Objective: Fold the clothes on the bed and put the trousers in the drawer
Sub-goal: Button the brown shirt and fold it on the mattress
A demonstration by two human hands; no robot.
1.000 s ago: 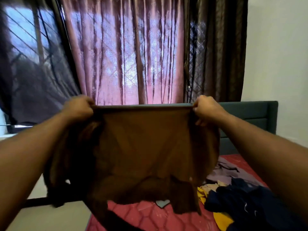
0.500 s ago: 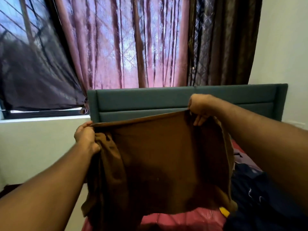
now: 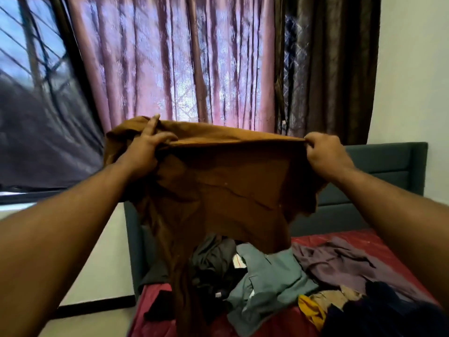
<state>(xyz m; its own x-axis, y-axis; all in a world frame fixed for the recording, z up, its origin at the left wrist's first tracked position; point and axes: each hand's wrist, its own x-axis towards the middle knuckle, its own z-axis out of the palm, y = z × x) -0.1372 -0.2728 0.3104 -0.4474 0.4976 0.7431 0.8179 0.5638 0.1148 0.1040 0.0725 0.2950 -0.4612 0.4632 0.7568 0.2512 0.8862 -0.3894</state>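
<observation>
Pink curtain [image 3: 175,62], dark curtain [image 3: 325,69], grey-green headboard [image 3: 386,166], window [image 3: 24,57] at left.

Home bedroom, bed [image 3: 286,322] with padded headboard [image 3: 381,166], loose clothes [image 3: 272,280] on it, curtains [image 3: 175,62] over window [image 3: 26,57]

You see a matt, soft brown cloth garment [image 3: 226,181], a glossy quilted red mattress cover [image 3: 369,242], and a smooth grey-green upholstered headboard [image 3: 384,166].

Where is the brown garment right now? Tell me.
In the head view the brown garment hangs mid-frame, held up in the air by the left hand and right hand above the clothes pile, in front of the pink curtain.
</observation>
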